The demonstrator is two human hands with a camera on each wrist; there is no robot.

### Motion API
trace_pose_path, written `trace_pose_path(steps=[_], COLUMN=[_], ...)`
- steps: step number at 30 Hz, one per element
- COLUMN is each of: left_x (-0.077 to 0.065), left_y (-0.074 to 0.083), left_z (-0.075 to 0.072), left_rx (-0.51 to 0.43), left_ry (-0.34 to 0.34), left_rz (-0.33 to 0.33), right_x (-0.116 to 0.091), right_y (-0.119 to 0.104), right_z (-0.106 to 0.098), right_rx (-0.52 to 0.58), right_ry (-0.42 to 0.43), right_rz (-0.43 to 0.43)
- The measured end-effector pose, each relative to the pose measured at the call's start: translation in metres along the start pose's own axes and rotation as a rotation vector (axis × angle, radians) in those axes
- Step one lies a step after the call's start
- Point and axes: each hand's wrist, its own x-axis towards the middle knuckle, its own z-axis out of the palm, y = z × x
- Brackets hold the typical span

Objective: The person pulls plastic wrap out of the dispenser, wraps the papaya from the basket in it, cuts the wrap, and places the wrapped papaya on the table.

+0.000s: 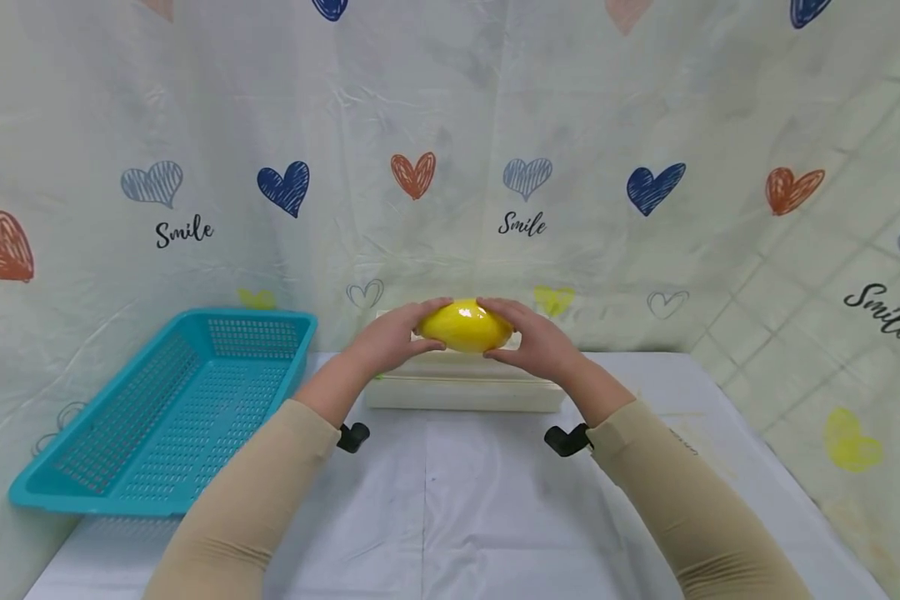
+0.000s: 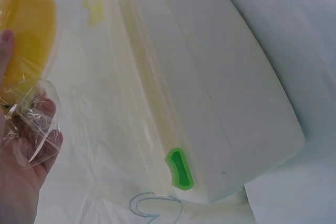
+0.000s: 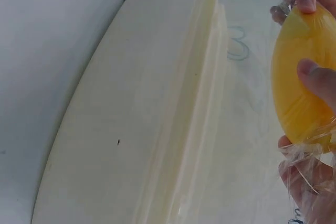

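A glossy yellow oval thing, mango-shaped, is held up between both hands over a long cream-white box. Clear cling film covers it and gathers in loose wrinkles at its ends. My left hand grips the left end, thumb on the near side and fingers on the far side. At the opposite end my right hand holds it the same way. Below and behind it, the cream-white box rests on the table; a green piece shows on it in the left wrist view.
To the left stands a turquoise perforated basket. A white cloth covers the table. Behind hangs a plastic sheet printed with hearts and "Smile"; it continues along the right side.
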Motion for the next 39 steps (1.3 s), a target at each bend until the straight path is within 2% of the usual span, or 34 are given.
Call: trace_pose_path(steps=[4, 13, 30, 39], left_x=[0.001, 0.002, 0.004, -0.001], left_y=[0.003, 0.013, 0.018, 0.027], left_z=[-0.005, -0.017, -0.033, -0.039], left_rx=[0.005, -0.007, -0.016, -0.024], left_ry=[-0.003, -0.005, 0.003, -0.010], left_rz=[0.015, -0.005, 0.029, 0.008], right_x=[0.001, 0.004, 0.008, 0.006], right_y=[-0.002, -0.006, -0.017, -0.021], right_z=[-0.003, -0.012, -0.031, -0.037], right_rx=[0.012, 0.007, 0.000, 0.002], right_ry=[-0.003, 0.010, 0.016, 0.002], right_rz=[0.007, -0.007, -0.022, -0.021])
